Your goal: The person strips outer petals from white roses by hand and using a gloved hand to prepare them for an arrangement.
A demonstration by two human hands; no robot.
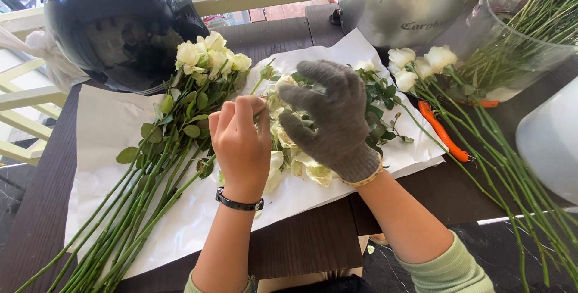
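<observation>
My left hand [241, 142] is bare, wears a black wristband, and its fingers are curled on a white rose [278, 125] in front of me. My right hand [331, 115], in a grey knit glove, holds the same rose by its head, fingers spread over the petals and leaves. The rose lies over white paper [108, 130] spread on a dark wooden table [313, 239]. A bunch of white roses [208, 58] with long green stems lies on the paper to the left of my hands.
A black helmet [120, 22] sits at the back left, a silver helmet [403, 1] at the back right. More white roses [415, 64] and stems lie at the right beside orange-handled pruners [442, 133], a clear container [518, 40] of stems and a white vessel [551, 136].
</observation>
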